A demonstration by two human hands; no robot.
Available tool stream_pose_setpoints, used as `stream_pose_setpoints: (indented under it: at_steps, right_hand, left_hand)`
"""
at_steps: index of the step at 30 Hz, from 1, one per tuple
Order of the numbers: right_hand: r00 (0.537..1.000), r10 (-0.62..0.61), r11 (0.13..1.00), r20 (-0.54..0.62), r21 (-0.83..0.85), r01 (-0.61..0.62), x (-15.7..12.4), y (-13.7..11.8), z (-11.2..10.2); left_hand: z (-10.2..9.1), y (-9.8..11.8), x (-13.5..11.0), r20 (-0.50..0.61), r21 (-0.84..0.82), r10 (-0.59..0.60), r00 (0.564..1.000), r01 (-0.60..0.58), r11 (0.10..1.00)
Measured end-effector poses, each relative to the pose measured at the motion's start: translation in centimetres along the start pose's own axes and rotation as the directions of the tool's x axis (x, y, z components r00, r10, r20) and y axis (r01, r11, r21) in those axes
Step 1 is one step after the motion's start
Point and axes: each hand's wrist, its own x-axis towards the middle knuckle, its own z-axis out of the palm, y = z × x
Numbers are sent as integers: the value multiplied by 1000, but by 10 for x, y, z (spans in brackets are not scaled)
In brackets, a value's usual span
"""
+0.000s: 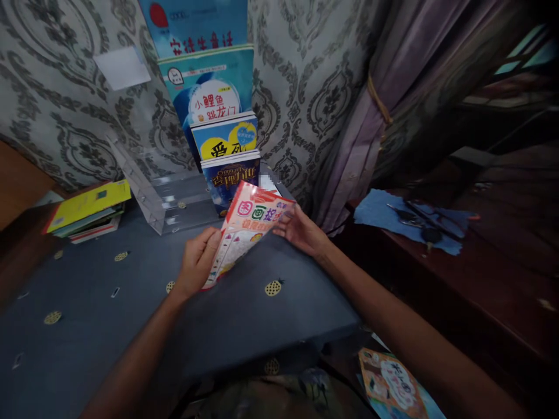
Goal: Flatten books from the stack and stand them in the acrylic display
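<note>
A thin pink and white picture book (244, 233) is tilted above the table, its colourful cover facing up. My left hand (200, 259) grips its left edge, the thumb lying on the cover. At its upper right corner, my right hand (303, 230) pinches the edge. Just behind the book stands a clear stepped rack (152, 206). Its right side carries upright books in rising rows: a dark blue book (231, 180) in front, a blue and yellow book (225, 139), a teal book (212, 87) and a tall blue book (196, 26) at the back.
A pile of books with a yellow cover (89, 206) lies left on the dark tablecloth (131, 308). An orange book (391, 384) sits below the table's right edge. At right, a reddish surface (489, 267) holds a blue cloth (375, 215) with dark tools. A tied curtain (353, 139) hangs behind.
</note>
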Motion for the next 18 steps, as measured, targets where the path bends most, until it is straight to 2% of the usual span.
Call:
stream_pose_setpoints:
  at_steps: [2,5,9,13,16,18]
  right_hand:
    - [998,11,1000,65,25,-12,-5,-1,8]
    - [992,31,998,125,48,-37,-11,0,17]
    - [989,67,990,135,114,-83,-13,0,15]
    - [986,138,982,90,119,-148,-12,-3,6]
    - [976,199,978,85,43,-203,-11,-3,-1]
    - [967,234,972,100,-57,-229,-10,-1,-5]
  left_hand:
    - [3,-1,1,-81,-215,-86,993,66,974]
    - [11,-2,3,-126,-487,-231,965,142,862]
    - [20,-9,2,-143,-635,-391,909,219,741]
    - [26,-32,-3,-36,-644,-502,864,364,673]
    - [23,-53,-6,118,-496,-542,832,522,693]
    - [19,-63,-5,201,-347,-540,817,575,741]
